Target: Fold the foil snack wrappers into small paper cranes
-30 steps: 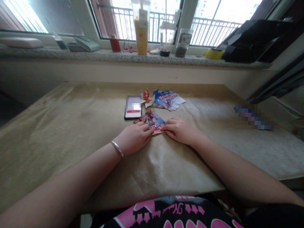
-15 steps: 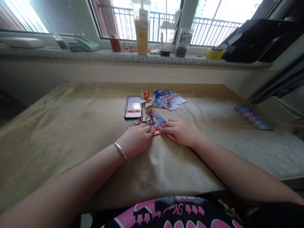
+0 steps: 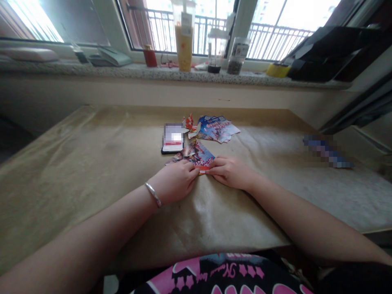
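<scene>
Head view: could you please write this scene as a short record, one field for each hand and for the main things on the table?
Left hand: on printed paper, bracelet at wrist
Right hand: fingertips at paper's near right part
Paper: orange near edge
Phone: beyond left hand, screen partly pixelated
Leaflets: fanned, beyond paper
Orange piece: between phone and leaflets, shape unclear
Far right item: pixelated, cannot be identified

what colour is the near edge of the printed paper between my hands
Mostly orange-red; the near edge shows best in the head view.
</scene>
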### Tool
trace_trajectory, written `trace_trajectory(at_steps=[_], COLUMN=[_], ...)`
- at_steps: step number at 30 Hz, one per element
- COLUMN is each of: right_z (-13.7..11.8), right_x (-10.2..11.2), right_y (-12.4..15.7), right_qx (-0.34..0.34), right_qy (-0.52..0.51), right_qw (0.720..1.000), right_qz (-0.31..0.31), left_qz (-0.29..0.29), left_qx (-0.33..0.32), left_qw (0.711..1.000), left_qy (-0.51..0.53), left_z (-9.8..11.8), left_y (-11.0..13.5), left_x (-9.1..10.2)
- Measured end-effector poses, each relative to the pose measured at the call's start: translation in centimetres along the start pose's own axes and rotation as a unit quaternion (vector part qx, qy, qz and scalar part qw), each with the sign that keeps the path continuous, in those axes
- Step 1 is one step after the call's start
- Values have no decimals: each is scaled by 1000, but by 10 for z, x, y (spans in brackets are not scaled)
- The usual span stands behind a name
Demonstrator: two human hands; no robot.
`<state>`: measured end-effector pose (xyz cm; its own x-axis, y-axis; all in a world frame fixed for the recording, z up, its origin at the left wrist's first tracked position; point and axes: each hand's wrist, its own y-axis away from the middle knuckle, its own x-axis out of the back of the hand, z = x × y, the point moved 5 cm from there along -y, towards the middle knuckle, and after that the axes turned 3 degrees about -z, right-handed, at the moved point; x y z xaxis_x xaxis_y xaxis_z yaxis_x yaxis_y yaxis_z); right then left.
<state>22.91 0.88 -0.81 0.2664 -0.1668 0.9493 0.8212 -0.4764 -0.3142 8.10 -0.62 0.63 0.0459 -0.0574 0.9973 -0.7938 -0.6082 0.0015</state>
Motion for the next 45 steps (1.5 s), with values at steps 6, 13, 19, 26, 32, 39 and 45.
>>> trace_trajectory(at_steps=[6,13,19,26,32,39,45], right_z=[-2,-5,-3,2,7,10,16], right_x=[0,2,3,5,9,10,12], right_y=[-1,-3,-4,-2,1,2,5], right_qx=[1,24,25,12,-5,-15,-33], right_qy=[-6,23,28,10,3,6,11], right_qw=[1000,999,998,999,999,998,996], right_qz=[-4,-30,-48,-49,-45,-54,-79], left_qz=[-5,-20,-25,-25,-17,-20,-29], left_qx=[-10,-21,-33,-20,-21,-24,-24], left_qw=[1000,999,998,999,999,999,998], left_qy=[6,-28,-45,-31,-21,-33,-39], left_z=[-1,1,2,2,2,1,2], left_y=[2,2,2,2,3,3,4], left_x=[-1,0,-1,0,2,-1,0])
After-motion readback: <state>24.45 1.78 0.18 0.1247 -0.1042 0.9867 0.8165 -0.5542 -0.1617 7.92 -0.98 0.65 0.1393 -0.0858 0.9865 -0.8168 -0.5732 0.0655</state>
